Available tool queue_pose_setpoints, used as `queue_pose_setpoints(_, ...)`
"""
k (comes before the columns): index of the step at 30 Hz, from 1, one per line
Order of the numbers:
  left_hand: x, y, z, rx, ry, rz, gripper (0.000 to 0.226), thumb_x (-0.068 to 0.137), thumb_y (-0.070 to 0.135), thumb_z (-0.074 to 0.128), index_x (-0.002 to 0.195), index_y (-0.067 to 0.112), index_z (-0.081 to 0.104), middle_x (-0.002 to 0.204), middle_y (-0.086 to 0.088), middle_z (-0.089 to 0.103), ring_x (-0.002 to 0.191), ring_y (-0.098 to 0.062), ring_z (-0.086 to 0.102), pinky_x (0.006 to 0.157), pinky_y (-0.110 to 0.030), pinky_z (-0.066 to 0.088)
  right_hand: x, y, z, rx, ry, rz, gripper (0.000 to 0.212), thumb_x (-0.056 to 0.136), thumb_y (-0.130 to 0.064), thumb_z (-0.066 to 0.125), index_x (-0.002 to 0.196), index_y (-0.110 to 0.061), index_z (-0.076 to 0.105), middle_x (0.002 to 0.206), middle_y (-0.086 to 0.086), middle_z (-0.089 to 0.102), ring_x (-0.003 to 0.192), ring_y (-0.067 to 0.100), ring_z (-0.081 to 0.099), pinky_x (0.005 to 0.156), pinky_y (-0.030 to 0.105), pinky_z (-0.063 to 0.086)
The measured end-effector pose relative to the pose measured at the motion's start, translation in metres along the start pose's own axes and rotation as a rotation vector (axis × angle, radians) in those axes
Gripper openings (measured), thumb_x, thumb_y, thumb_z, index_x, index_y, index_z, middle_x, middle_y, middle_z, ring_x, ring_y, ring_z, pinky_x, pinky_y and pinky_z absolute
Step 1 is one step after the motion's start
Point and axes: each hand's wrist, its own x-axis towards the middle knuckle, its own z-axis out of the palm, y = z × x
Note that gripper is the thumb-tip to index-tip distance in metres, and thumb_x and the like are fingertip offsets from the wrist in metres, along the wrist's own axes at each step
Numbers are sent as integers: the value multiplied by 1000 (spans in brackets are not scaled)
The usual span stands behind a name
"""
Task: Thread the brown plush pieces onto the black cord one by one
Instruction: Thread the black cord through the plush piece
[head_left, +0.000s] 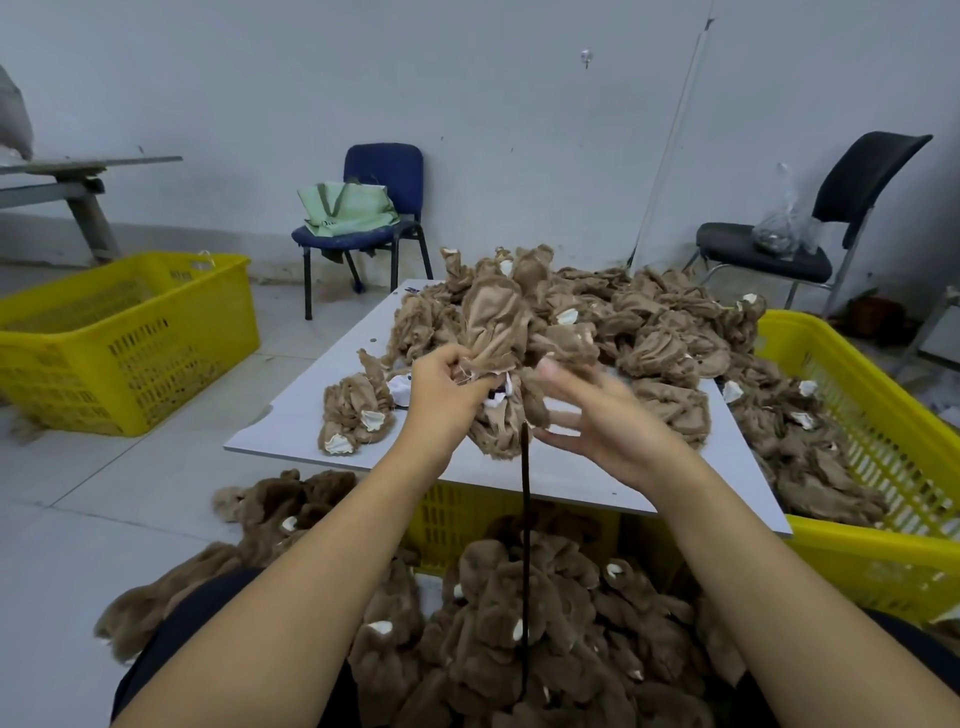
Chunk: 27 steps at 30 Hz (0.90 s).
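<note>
1. Left hand (441, 384), centre of frame, grips one brown plush piece (493, 332) at its bunched end.
2. Right hand (597, 415), just beside it, is blurred; fingers appear spread and released.
3. Black cord (525, 499) hangs from the held piece to the threaded pieces (519, 623) at lower centre.
4. Remaining: the unthreaded pile (649, 322) on the table (291, 415), right of centre, is large; the task appears well short of completion.
</note>
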Motion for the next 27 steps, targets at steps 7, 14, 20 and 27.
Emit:
queue_pose_setpoints(7,-6,6,3,-289,-136,-190,34,87,14,77,112,-7,68,105,-25,73,98,-37,71,89,-46,58,5,6,2,-159,87,15,6,89,-27,77,89,-22,80,82,0,73,73,10,65,75,29,45)
queue_pose_setpoints(14,-1,11,-12,-304,-511,-130,50,88,-2,71,134,7,56,117,-12,69,101,-24,70,76,-31,58,8,5,-3,48,124,-61,20,96,-11,64,83,-18,78,71,2,62,64,11,53,73,29,40)
queue_pose_setpoints(20,0,6,-7,-61,-232,9,31,87,-12,66,101,16,67,103,-9,72,96,-31,70,78,-45,61,8,2,11,129,100,-69,20,103,-13,56,111,-8,72,99,15,66,86,20,58,82,35,50)
queue_pose_setpoints(27,-6,5,-1,70,-130,29,26,89,-13,60,109,3,64,100,-14,69,95,-33,67,84,-54,57,4,1,18,103,35,-85,35,90,-36,71,113,-13,57,104,10,71,87,21,66,79,37,53)
